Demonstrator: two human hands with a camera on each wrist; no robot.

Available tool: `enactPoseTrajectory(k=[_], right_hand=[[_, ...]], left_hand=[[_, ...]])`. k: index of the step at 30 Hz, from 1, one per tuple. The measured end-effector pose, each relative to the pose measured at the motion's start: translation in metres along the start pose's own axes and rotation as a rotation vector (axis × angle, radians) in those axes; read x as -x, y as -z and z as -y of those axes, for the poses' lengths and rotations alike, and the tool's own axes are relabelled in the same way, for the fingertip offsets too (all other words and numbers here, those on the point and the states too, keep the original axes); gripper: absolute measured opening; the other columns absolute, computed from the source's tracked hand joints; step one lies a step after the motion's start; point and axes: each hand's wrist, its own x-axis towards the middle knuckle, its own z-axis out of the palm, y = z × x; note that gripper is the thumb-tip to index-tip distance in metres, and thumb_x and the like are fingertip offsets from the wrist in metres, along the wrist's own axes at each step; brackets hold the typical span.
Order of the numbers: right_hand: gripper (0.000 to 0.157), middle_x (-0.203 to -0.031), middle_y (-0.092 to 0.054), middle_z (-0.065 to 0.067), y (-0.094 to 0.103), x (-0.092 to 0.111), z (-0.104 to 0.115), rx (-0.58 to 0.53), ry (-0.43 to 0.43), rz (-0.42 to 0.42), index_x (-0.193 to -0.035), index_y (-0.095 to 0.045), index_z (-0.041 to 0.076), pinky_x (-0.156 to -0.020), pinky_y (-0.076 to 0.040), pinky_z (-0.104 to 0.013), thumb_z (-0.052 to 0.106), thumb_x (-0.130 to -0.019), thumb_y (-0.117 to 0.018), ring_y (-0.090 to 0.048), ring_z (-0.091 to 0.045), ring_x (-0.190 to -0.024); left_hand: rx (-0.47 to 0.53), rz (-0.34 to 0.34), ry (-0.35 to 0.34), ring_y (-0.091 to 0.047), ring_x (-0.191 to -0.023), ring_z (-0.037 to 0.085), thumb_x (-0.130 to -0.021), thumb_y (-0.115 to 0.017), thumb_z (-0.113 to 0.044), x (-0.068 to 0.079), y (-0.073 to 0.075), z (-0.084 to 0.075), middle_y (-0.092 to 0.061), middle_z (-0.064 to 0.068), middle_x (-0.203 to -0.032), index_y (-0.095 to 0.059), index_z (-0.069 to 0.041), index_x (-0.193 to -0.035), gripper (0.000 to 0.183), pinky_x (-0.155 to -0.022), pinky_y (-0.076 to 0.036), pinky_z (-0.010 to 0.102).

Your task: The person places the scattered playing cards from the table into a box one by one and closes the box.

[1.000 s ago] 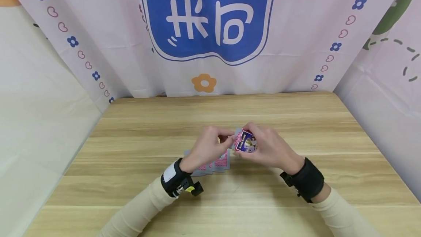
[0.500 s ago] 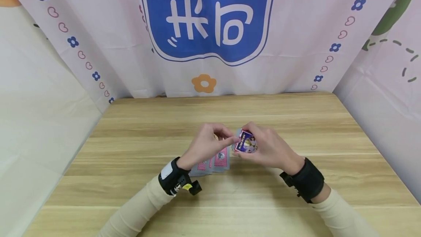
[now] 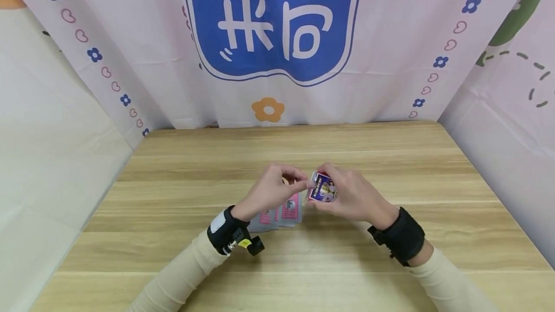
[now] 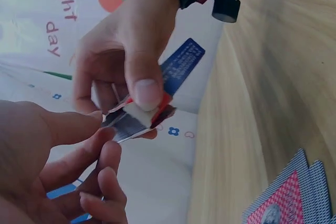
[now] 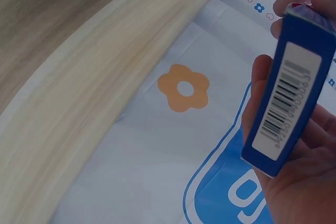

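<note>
My right hand (image 3: 357, 194) grips a small blue playing-card box (image 3: 324, 188) with a picture on its face, above the table. A barcode side of the box (image 5: 287, 98) faces the right wrist camera. In the left wrist view the box's mouth is open, its torn white and red edges under the right thumb. My left hand (image 3: 273, 189) reaches that mouth, thumb and index finger pinching at a grey-bordered playing card (image 4: 128, 125) there. Under the left hand, several pink-backed playing cards (image 3: 289, 208) lie overlapping on the table, partly hidden by it.
The wooden table (image 3: 347, 273) reaches back to a white cloth backdrop (image 3: 390, 61) with a blue badge print. Cloth walls (image 3: 52, 158) stand at both sides. Black camera bands (image 3: 401, 235) sit on both wrists.
The pink-backed card end that stuck out of the box a second ago now hardly shows. The left fingers have moved slightly right, up to the box's mouth. The right hand has barely moved.
</note>
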Motion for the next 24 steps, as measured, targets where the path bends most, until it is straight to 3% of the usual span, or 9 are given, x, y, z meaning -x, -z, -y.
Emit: enactPoseTrajectory(k=[4,8,10,12,16,24], right_hand=[[0.060,-0.079,-0.059,0.004,0.001,0.001,-0.002,0.015,-0.021,-0.018,-0.111,-0.052,0.008,-0.046,-0.049,-0.022,0.042,-0.069,-0.080,-0.053,-0.003,-0.060],[0.061,-0.080,-0.060,0.004,0.002,0.001,-0.001,0.038,-0.027,-0.022,-0.111,-0.052,0.009,-0.047,-0.049,-0.023,0.044,-0.069,-0.079,-0.053,-0.004,-0.061],[0.060,-0.081,-0.060,0.004,0.002,0.000,-0.001,0.039,-0.027,-0.019,-0.110,-0.052,0.010,-0.047,-0.050,-0.022,0.044,-0.069,-0.079,-0.054,-0.004,-0.062],[0.060,-0.081,-0.061,0.003,0.002,0.001,-0.001,0.035,-0.032,-0.008,-0.110,-0.052,0.010,-0.047,-0.050,-0.022,0.044,-0.069,-0.079,-0.054,-0.004,-0.062],[0.059,-0.082,-0.060,0.003,0.002,0.001,-0.001,0.036,-0.042,0.015,-0.111,-0.052,0.011,-0.047,-0.049,-0.022,0.046,-0.070,-0.078,-0.053,-0.004,-0.062],[0.060,-0.082,-0.058,0.005,0.001,0.000,-0.002,0.038,-0.049,0.029,-0.110,-0.051,0.012,-0.048,-0.050,-0.023,0.050,-0.071,-0.076,-0.053,-0.004,-0.063]], left_hand=[[-0.052,0.017,0.002,-0.056,-0.077,0.011,-0.092,-0.063,-0.027,-0.003,0.005,0.005,-0.066,-0.008,-0.088,-0.071,-0.019,-0.097,0.013,-0.061,-0.049,0.032],[-0.419,0.078,-0.054,-0.055,-0.083,0.015,-0.087,-0.069,-0.028,-0.006,0.006,0.017,-0.066,0.001,-0.094,-0.070,-0.009,-0.103,0.025,-0.070,-0.049,0.034],[-0.612,0.157,-0.049,-0.054,-0.089,0.018,-0.081,-0.073,-0.035,-0.005,0.004,0.025,-0.065,0.005,-0.099,-0.069,-0.007,-0.106,0.038,-0.077,-0.047,0.037],[-0.716,0.251,-0.015,-0.051,-0.092,0.021,-0.075,-0.076,-0.044,-0.003,0.001,0.030,-0.063,0.007,-0.102,-0.068,-0.009,-0.112,0.052,-0.078,-0.046,0.039],[-0.771,0.332,0.016,-0.045,-0.090,0.022,-0.067,-0.077,-0.056,-0.002,-0.004,0.037,-0.058,0.004,-0.100,-0.065,-0.014,-0.117,0.066,-0.071,-0.046,0.037],[-0.731,0.318,0.062,-0.043,-0.088,0.021,-0.060,-0.079,-0.058,-0.002,-0.007,0.040,-0.053,0.002,-0.096,-0.062,-0.010,-0.109,0.071,-0.072,-0.045,0.035]])
